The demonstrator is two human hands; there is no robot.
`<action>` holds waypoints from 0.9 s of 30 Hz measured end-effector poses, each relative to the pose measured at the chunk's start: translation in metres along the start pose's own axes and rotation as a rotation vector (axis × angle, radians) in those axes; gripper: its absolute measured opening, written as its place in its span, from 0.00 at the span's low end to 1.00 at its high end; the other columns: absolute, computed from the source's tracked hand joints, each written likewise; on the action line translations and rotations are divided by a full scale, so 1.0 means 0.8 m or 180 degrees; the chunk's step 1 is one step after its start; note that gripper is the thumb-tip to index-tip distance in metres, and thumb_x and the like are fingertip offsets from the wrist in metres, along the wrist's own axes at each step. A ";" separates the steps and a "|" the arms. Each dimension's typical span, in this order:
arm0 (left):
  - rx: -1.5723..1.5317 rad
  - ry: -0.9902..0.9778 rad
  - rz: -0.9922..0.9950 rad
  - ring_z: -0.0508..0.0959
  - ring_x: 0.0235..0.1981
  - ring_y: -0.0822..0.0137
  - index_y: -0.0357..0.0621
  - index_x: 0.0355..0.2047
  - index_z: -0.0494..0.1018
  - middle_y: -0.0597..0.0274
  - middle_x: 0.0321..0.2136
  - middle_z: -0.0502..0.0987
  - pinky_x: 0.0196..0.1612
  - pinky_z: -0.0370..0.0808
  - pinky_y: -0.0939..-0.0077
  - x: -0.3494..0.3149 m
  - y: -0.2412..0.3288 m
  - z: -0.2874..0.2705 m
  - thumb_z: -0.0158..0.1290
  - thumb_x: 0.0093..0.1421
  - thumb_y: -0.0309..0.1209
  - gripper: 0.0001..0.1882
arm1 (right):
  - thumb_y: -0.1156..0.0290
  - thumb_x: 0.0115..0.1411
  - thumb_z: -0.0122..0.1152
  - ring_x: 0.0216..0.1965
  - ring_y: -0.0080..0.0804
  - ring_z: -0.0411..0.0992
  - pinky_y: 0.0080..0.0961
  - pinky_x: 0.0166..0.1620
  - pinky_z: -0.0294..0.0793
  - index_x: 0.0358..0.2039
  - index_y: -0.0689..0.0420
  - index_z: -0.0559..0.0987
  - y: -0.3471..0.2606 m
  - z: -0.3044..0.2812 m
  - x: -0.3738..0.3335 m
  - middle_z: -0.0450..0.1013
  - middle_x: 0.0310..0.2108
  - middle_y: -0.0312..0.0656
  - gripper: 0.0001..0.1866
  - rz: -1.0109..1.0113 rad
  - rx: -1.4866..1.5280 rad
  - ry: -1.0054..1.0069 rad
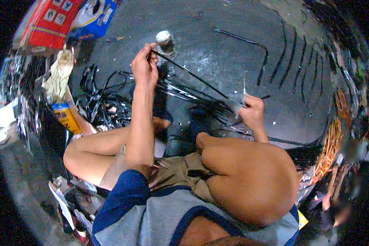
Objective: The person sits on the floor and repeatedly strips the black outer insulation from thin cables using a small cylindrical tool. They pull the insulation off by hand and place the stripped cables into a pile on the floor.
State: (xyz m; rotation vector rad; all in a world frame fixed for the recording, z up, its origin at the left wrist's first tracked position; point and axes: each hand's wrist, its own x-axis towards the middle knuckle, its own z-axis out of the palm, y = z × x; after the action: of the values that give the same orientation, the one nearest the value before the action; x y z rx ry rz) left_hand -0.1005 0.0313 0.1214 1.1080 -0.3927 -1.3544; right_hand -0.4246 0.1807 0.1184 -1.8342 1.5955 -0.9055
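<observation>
My left hand (145, 67) is raised over the dark floor, its fingers pinching one end of a thin black strip (188, 73). The strip runs taut, sloping down to the right. At its other end my right hand (253, 110) is closed around a small translucent piece (235, 101) with a thin pale rod standing up from it; its exact kind is unclear. A short black tip pokes out beyond the right fingers. Below the held strip lies a loose bundle of black strips (213, 107), close to my feet.
Several black strips (292, 61) lie in a row at the right. A silver-topped cylinder (164, 37) stands beyond my left hand. Tangled black strips (104, 88), a pale cloth (59, 76) and red (51, 22) and blue (95, 18) packages lie left. Orange strands (329, 149) lie right.
</observation>
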 end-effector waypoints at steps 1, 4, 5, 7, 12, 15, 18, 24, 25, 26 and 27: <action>-0.0202 0.0135 0.0039 0.69 0.22 0.75 0.31 0.35 0.77 0.62 0.25 0.74 0.23 0.67 0.84 0.012 0.003 -0.019 0.52 0.63 0.30 0.11 | 0.74 0.45 0.68 0.24 0.23 0.73 0.21 0.27 0.67 0.30 0.59 0.84 0.013 0.002 -0.016 0.77 0.22 0.41 0.10 0.0050 0.0090 0.0100; -0.0138 0.0463 -0.0127 0.68 0.21 0.75 0.31 0.35 0.76 0.62 0.24 0.73 0.22 0.66 0.84 0.050 -0.003 -0.059 0.53 0.62 0.29 0.10 | 0.73 0.45 0.68 0.22 0.20 0.70 0.21 0.26 0.66 0.30 0.59 0.84 0.069 -0.013 -0.078 0.76 0.21 0.37 0.10 0.0400 -0.0448 -0.0158; -0.0065 0.0654 -0.0324 0.68 0.20 0.75 0.31 0.34 0.77 0.62 0.24 0.73 0.21 0.65 0.85 0.054 0.001 -0.070 0.53 0.62 0.28 0.10 | 0.73 0.43 0.66 0.22 0.25 0.71 0.24 0.27 0.67 0.28 0.61 0.82 0.067 -0.019 -0.089 0.75 0.20 0.40 0.09 0.0662 -0.0286 -0.0301; -0.0043 0.0713 -0.0324 0.66 0.17 0.76 0.31 0.33 0.77 0.63 0.22 0.72 0.18 0.63 0.85 0.081 -0.019 -0.105 0.54 0.60 0.28 0.10 | 0.72 0.40 0.61 0.22 0.34 0.72 0.30 0.29 0.69 0.24 0.64 0.78 0.055 -0.042 -0.110 0.73 0.19 0.46 0.10 0.1224 -0.0028 -0.0514; 0.0363 0.1365 -0.0244 0.68 0.14 0.74 0.32 0.28 0.77 0.63 0.17 0.73 0.17 0.66 0.83 0.107 -0.052 -0.126 0.59 0.54 0.25 0.06 | 0.71 0.42 0.61 0.19 0.28 0.69 0.31 0.26 0.69 0.25 0.63 0.79 0.068 -0.077 -0.141 0.70 0.15 0.43 0.10 0.1665 -0.0021 -0.0719; 0.1435 0.1428 0.0102 0.72 0.18 0.69 0.31 0.29 0.76 0.60 0.20 0.75 0.21 0.69 0.77 0.105 -0.061 -0.144 0.61 0.52 0.26 0.09 | 0.71 0.43 0.61 0.20 0.27 0.69 0.32 0.26 0.69 0.25 0.63 0.78 0.071 -0.089 -0.118 0.71 0.16 0.44 0.10 0.1749 -0.0342 -0.1065; 0.3695 0.2243 0.1403 0.75 0.29 0.61 0.31 0.38 0.74 0.56 0.28 0.76 0.32 0.72 0.67 0.099 -0.066 -0.148 0.63 0.50 0.32 0.19 | 0.69 0.47 0.60 0.23 0.28 0.70 0.32 0.28 0.70 0.28 0.63 0.77 0.116 -0.065 -0.043 0.72 0.19 0.46 0.11 0.0951 -0.0747 -0.0763; 0.3575 -0.0860 0.2907 0.75 0.33 0.54 0.41 0.30 0.75 0.56 0.31 0.74 0.38 0.72 0.65 0.015 -0.128 0.050 0.54 0.51 0.24 0.05 | 0.74 0.49 0.60 0.27 0.25 0.71 0.26 0.30 0.71 0.40 0.62 0.75 0.140 -0.004 0.138 0.75 0.29 0.40 0.16 0.0985 0.0382 0.0479; 0.3508 -0.0916 0.2786 0.75 0.36 0.53 0.41 0.32 0.75 0.55 0.32 0.74 0.40 0.72 0.65 0.030 -0.145 0.083 0.55 0.52 0.25 0.06 | 0.75 0.49 0.60 0.27 0.25 0.71 0.25 0.30 0.71 0.41 0.62 0.75 0.135 0.003 0.162 0.76 0.30 0.39 0.16 0.1055 0.0442 0.0552; 0.3576 -0.0854 0.2711 0.75 0.37 0.52 0.41 0.33 0.75 0.54 0.33 0.73 0.41 0.72 0.64 0.056 -0.159 0.106 0.55 0.53 0.26 0.07 | 0.77 0.51 0.58 0.29 0.24 0.72 0.22 0.31 0.72 0.43 0.63 0.75 0.106 0.008 0.169 0.77 0.32 0.39 0.17 0.1283 0.0965 0.0577; 0.3638 -0.0828 0.2613 0.75 0.38 0.52 0.41 0.35 0.75 0.53 0.35 0.73 0.42 0.72 0.63 0.086 -0.175 0.126 0.56 0.53 0.27 0.08 | 0.77 0.52 0.58 0.29 0.20 0.70 0.19 0.32 0.69 0.44 0.62 0.76 0.102 0.013 0.164 0.77 0.33 0.37 0.17 0.1286 0.1107 0.0533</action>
State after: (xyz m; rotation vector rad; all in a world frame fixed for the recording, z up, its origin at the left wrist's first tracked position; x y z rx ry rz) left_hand -0.2428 -0.0483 0.0326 1.3951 -1.7406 -0.4470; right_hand -0.4575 0.0382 0.0672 -1.1720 1.6981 -1.0828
